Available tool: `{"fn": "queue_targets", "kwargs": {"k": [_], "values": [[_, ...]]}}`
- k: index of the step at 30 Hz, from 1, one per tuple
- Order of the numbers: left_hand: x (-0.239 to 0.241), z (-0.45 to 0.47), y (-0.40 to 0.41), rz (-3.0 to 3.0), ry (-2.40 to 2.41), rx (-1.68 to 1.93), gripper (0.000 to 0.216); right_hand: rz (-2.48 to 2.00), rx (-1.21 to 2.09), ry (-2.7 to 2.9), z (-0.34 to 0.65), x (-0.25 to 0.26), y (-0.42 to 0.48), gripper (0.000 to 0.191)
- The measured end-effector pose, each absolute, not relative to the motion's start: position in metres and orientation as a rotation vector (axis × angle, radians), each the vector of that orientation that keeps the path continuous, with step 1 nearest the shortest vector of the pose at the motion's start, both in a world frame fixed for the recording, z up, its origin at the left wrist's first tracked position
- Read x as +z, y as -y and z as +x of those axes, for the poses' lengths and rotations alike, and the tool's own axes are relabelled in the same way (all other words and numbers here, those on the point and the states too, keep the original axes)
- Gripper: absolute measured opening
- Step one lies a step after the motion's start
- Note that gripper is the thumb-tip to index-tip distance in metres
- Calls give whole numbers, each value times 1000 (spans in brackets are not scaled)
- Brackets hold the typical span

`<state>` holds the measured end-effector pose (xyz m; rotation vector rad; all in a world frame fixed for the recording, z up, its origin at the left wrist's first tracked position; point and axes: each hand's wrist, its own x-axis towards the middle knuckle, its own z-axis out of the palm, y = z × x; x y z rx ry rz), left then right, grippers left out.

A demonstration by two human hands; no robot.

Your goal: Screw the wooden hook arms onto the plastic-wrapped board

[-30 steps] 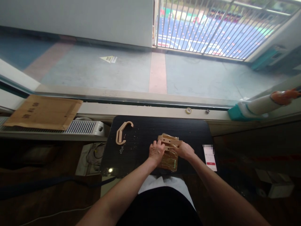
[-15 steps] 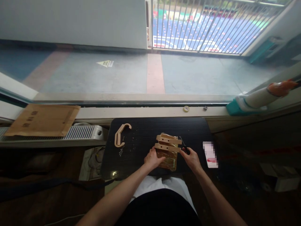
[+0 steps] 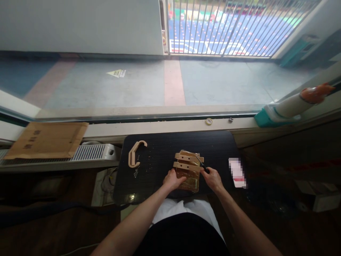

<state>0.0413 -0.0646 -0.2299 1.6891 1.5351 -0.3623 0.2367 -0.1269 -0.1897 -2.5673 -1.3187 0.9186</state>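
Note:
A brown block wrapped in clear plastic lies on the black table. Across its upper part rest two pale wooden strips with dark holes, the far strip and the near strip. My left hand grips the block's left side, thumb over its top, fingers by the near strip's left end. Closed round the black handle of a thin dark screwdriver is my right hand, at the strips' right ends. The screwdriver's shaft slants up-left over the strips; whether its tip touches wood is unclear.
On the table's left lie a hook-shaped wooden piece and several small screws. A phone is at the right edge. Tape sits on the sill. Left of the table, cardboard covers part of a radiator.
The screwdriver's shaft has swung left, from beside the strips' right ends to over them. My left hand stays on the block. The whole view has shifted slightly.

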Motion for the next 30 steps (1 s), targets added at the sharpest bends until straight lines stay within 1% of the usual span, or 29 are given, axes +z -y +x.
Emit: {"fn": "queue_targets", "kwargs": {"k": [5, 8, 9, 13, 17, 20, 22, 30], "values": [[-235, 38, 64, 1655, -1528, -301, 61, -2597, 1002, 1282, 235, -179, 126, 37], [-234, 35, 60, 1619, -1496, -204, 58, -2659, 927, 1329, 236, -158, 122, 42], [-234, 35, 58, 1608, -1488, -139, 57, -2677, 906, 1386, 235, -149, 120, 42], [-230, 39, 50, 1455, -1529, 165, 50, -2590, 853, 1872, 228, -122, 110, 29], [-230, 46, 45, 1306, -1559, 353, 38, -2491, 799, 2175, 216, -117, 103, 26], [-229, 46, 45, 1361, -1578, 353, 21, -2471, 781, 2269, 211, -119, 99, 25], [-226, 44, 45, 1398, -1611, 309, 15, -2466, 760, 2300, 209, -121, 97, 25], [-219, 43, 44, 1457, -1648, 207, 13, -2457, 729, 2363, 204, -125, 90, 24]]}}
